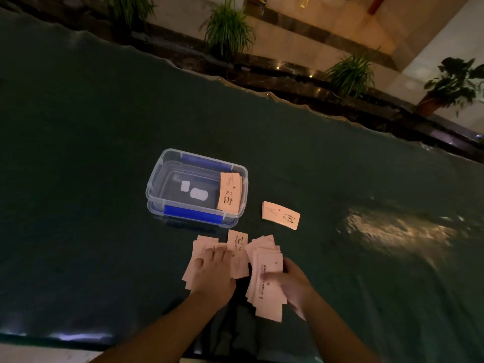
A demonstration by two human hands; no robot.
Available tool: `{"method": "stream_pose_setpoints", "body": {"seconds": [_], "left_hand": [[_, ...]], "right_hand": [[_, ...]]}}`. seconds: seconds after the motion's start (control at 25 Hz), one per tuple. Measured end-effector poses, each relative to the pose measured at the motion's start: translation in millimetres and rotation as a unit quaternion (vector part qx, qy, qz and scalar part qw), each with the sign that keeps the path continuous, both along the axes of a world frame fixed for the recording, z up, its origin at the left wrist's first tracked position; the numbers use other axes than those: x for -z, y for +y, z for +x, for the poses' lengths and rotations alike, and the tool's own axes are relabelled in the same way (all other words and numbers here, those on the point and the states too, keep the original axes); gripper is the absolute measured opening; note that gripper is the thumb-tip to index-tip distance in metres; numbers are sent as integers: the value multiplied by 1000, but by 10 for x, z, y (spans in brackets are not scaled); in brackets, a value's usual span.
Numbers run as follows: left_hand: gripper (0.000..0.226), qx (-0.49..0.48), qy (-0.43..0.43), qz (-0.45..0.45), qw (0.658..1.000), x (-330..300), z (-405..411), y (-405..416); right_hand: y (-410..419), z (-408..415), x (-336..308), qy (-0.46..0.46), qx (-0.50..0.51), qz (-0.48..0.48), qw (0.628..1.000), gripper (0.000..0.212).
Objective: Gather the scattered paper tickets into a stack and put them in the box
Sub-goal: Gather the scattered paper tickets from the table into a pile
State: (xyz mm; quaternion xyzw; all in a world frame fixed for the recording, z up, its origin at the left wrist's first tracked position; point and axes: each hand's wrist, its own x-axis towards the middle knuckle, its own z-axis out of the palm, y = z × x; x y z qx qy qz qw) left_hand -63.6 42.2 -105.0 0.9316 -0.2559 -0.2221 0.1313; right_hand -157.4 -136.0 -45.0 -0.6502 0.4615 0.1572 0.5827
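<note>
Dark green cloth-covered table (104, 179), dim light. Clear rectangular plastic box w/ blue side clips (157, 179) sits mid-table, lid off; one pale pink paper ticket w/ coffee-cup print (229, 193) leans inside against its right wall. A second pink ticket (280, 215) lies flat on the cloth just right of the box, apart from the rest. Near the table's front edge: left hand (213, 275) is spread palm-down, fingers flat, pressing on a loose fan of pink tickets (237, 252), not gripping. Right hand (290, 282) pinches a thick, uneven bunch of pink tickets (267, 286), thumb on top, other fingers under. The 2 groups sit just beside each other, below the box. Potted green plants (227, 27) along the far ledge.
</note>
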Motion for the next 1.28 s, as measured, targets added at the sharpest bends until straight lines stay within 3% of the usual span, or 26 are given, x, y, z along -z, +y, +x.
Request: {"method": "stream_pose_setpoints", "body": {"seconds": [0.2,0.4,0.56,0.72,0.8,0.92,1.08,1.2,1.28], "left_hand": [[71,88,-12,10,996,-2,47,15],[76,141,-3,-9,990,23,188,103],[81,113,-17,-5,993,47,424,162],[75,142,-36,20,989,27,574,146],[71,149,-55,17,987,-7,598,132],[69,155,-84,28,984,-33,593,123],[66,143,-76,16,987,-55,555,137],[52,75,-8,-3,997,-80,565,138],[37,11,73,-40,996,-106,558,126]], "right_hand": [[-136,171,-139,58,-243,-122,960,62],[-233,483,-249,94,-449,-208,864,76],[-186,669,-217,95,-537,-228,807,86],[-137,778,-154,77,-631,-261,727,101],[-119,780,-99,70,-647,-271,709,102],[-124,726,-38,49,-631,-288,718,101],[-202,555,-6,22,-556,-301,775,101],[-270,353,37,29,-463,-280,841,95],[-271,244,57,55,-368,-206,905,79]]}}
